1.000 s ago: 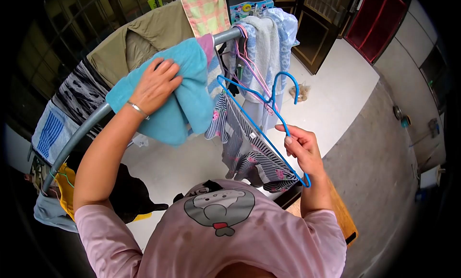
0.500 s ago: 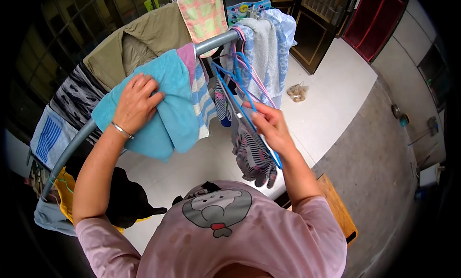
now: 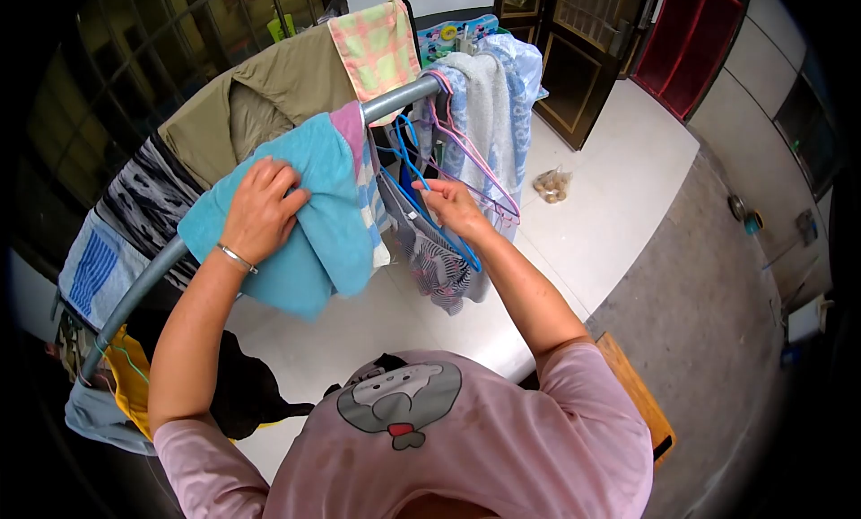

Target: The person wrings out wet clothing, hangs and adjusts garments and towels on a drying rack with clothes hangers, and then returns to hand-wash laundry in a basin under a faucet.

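My left hand (image 3: 263, 205), with a bracelet at the wrist, is closed on the teal towel (image 3: 314, 241) draped over the curved grey rail (image 3: 152, 272). Beyond the towel, my right hand (image 3: 451, 205) pinches the blue hanger (image 3: 471, 257), from which a striped patterned garment (image 3: 435, 266) hangs. The hanger's upper part lies close under the rail, beside pink and purple hangers (image 3: 496, 185); whether its hook rests on the rail I cannot tell.
Khaki cloth (image 3: 269, 84), a checked cloth (image 3: 377, 48) and pale towels (image 3: 484, 97) hang around the rail. A bag of round items (image 3: 552, 185) lies on the floor. At the lower right is a wooden bench (image 3: 635, 393).
My right hand has carried the blue hanger and its garment left and forward, up to the rail. My left hand and the teal towel have shifted left along the rail.
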`<action>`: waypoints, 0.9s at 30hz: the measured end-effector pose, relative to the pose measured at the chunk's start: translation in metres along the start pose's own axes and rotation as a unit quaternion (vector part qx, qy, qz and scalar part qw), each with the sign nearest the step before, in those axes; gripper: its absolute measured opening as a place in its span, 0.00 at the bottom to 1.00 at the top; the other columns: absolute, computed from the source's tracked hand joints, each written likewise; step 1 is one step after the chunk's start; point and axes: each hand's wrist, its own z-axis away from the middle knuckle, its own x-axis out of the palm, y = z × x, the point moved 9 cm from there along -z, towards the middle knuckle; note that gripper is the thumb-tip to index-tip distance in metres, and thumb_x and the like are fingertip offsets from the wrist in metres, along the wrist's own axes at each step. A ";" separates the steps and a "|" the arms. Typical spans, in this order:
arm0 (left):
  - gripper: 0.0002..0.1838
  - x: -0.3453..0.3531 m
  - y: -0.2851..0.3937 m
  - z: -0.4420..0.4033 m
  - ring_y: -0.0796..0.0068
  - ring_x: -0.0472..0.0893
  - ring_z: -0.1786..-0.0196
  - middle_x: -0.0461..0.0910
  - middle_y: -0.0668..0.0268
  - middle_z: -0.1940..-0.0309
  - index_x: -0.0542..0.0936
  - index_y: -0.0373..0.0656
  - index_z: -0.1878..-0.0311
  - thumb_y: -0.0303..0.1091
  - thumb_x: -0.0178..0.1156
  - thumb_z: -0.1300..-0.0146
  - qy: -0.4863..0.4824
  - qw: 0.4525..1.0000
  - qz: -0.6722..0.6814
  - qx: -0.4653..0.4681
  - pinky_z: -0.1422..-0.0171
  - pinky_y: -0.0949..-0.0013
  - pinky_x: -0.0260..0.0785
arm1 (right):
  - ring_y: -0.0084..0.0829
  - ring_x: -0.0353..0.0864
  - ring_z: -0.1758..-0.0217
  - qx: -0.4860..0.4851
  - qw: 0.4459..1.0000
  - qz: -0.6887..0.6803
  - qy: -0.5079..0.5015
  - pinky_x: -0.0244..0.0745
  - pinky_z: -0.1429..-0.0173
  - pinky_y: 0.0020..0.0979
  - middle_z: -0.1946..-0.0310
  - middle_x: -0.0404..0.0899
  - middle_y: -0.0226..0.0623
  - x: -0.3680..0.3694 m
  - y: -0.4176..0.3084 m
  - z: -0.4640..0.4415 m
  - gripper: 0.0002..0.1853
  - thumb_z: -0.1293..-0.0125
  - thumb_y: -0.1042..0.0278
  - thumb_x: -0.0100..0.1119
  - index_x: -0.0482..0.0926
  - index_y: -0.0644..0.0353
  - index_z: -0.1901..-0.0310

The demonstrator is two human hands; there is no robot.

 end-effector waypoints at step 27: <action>0.18 0.009 -0.002 0.002 0.60 0.71 0.49 0.72 0.65 0.61 0.77 0.45 0.65 0.24 0.65 0.65 0.000 1.000 -0.002 -0.015 0.42 0.57 0.65 | 0.13 0.59 0.81 -0.037 0.987 -0.148 -0.055 0.60 0.73 0.19 0.82 0.61 0.18 0.046 -0.007 -0.043 0.15 0.32 0.67 0.49 0.74 0.63 0.46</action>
